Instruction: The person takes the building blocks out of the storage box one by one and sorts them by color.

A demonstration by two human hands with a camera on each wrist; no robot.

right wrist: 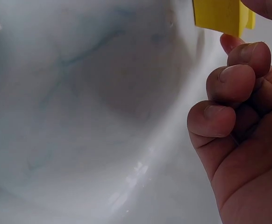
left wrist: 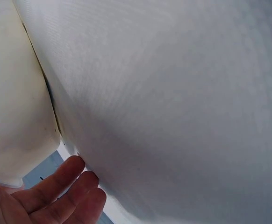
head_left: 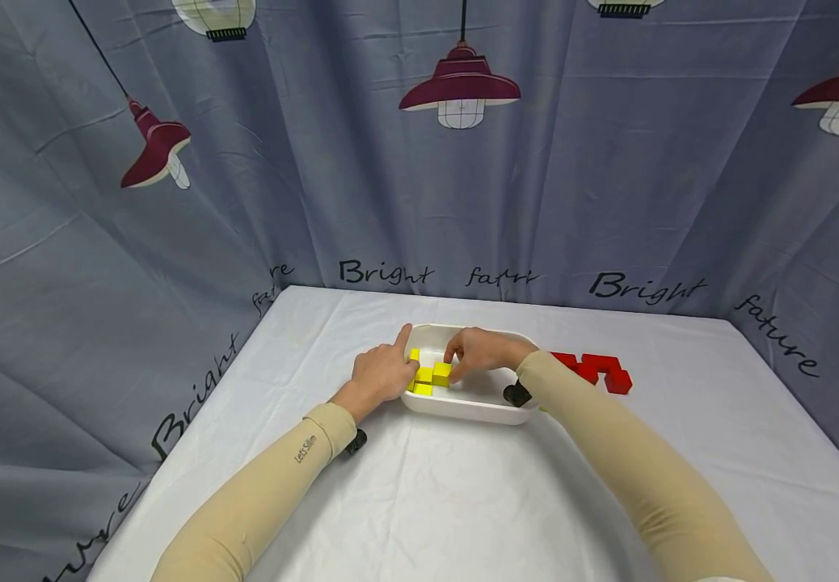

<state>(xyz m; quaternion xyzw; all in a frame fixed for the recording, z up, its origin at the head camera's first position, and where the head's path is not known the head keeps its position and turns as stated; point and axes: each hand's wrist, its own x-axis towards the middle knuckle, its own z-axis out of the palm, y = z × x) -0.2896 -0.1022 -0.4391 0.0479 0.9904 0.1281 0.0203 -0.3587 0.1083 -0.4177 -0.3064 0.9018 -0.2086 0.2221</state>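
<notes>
At the centre of the head view, the right hand (head_left: 485, 350), fingers curled, pinches a yellow block (head_left: 442, 374) inside a white tray (head_left: 463, 411); the left hand (head_left: 385, 373) straddles the left rim, index finger straight. Tray floor extends rightward; white tablecloth (head_left: 449, 501) reaches the frame's bottom edge.

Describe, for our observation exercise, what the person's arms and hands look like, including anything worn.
The left hand and right hand are bare, with no gloves or rings visible. Each arm wears a long beige sleeve; the left sleeve has small dark lettering that seems to read "Let's Slim". A small black device shows beneath the right wrist, another beneath the left.
</notes>
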